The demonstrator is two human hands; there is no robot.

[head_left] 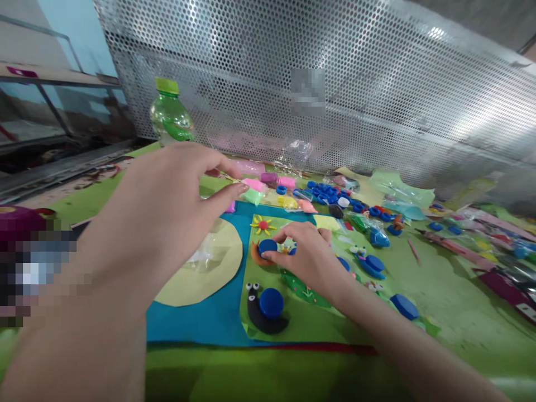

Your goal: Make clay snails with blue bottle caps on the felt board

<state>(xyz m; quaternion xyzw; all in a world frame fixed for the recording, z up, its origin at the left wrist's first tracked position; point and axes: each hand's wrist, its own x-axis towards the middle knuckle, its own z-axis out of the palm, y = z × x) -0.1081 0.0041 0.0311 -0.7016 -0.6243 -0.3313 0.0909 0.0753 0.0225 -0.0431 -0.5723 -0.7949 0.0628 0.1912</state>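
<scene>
My right hand [310, 259] has its thumb and fingertips on a blue bottle cap [267, 247], which sits against an orange clay snail body [256, 255] on a green paper sheet [293, 329]. Below it lies a black clay snail [268, 321] with a second blue cap [271, 303] for a shell. A yellow clay sun with a red centre [263, 225] is just above. My left hand [167, 190] is raised over the left side, thumb and index finger curled close together around a thin pale sliver, too small to name. Other cap-and-clay figures [368, 262] are partly behind my right hand.
A green-capped bottle [171, 114] stands at the back left before a perforated metal panel [268, 72]. Bagged clay [288, 202], many blue caps [329, 194] and plastic wrappers [397, 190] cover the back. A cream paper disc [226, 257] lies on blue paper [201, 324].
</scene>
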